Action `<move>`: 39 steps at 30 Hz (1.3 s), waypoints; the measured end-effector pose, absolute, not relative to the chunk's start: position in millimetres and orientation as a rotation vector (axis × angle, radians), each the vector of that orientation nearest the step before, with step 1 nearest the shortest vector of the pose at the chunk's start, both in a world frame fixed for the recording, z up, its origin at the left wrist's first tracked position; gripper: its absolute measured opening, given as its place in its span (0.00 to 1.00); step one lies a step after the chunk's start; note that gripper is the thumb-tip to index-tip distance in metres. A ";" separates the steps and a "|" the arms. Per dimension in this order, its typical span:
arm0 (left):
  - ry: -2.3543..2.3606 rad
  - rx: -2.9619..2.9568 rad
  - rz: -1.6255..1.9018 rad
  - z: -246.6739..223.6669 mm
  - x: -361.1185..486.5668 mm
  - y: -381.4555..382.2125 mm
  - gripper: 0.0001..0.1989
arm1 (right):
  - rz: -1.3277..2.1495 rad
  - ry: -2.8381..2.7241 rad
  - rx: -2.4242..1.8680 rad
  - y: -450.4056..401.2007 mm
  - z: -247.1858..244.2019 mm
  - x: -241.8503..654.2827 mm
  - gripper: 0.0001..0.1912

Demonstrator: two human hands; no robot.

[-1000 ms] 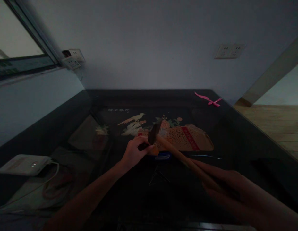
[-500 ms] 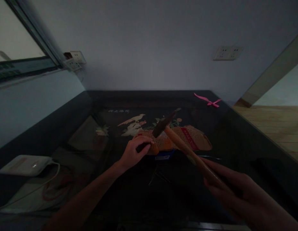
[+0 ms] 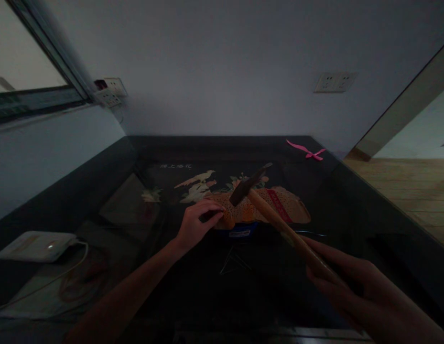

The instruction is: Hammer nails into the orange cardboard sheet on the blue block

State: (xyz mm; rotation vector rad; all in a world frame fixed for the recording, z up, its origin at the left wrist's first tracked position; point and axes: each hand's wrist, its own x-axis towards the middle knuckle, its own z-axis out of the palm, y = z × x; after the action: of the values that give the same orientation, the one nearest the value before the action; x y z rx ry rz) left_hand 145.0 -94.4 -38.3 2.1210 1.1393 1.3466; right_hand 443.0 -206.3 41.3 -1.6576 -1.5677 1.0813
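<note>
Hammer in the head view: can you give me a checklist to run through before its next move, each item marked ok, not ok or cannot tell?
1. Right grip closed around the wooden handle: ok.
2. Hammer head apart from the left grip: ok, a gap shows between them.
3. Left grip holding something small: cannot tell, too dark at the thumb.
4. Dotted piece firmly supported: cannot tell; a blue item shows at its near edge.
5. Lighting: not ok, the scene is dim.
6. Pink ribbon away from the hammer: ok, it lies near the tabletop's far right corner.
</note>
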 end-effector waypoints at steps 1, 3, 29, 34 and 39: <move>1.151 2.108 1.338 -38.2 146.0 -94.8 0.03 | 1.070 -1.577 -1.664 -206.8 40.7 443.6 0.29; 1.175 2.115 1.315 -38.2 147.7 -95.1 0.03 | 1.053 -1.591 -1.680 -207.4 41.0 443.7 0.29; 1.318 2.147 1.304 -45.9 149.2 -93.0 0.04 | 1.066 -1.727 -1.603 -198.7 55.4 426.1 0.25; 1.332 2.155 1.312 -47.5 148.2 -93.1 0.05 | 1.161 -1.761 -1.522 -191.5 58.4 423.4 0.24; 1.294 2.149 1.310 -46.9 147.6 -93.6 0.05 | 1.109 -1.760 -1.579 -191.4 58.8 426.2 0.26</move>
State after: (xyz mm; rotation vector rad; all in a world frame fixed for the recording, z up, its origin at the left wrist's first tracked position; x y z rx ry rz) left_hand 147.6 -93.6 -46.9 2.1487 1.2941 1.3099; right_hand 426.2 -191.4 58.8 -1.5795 -1.7601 1.1087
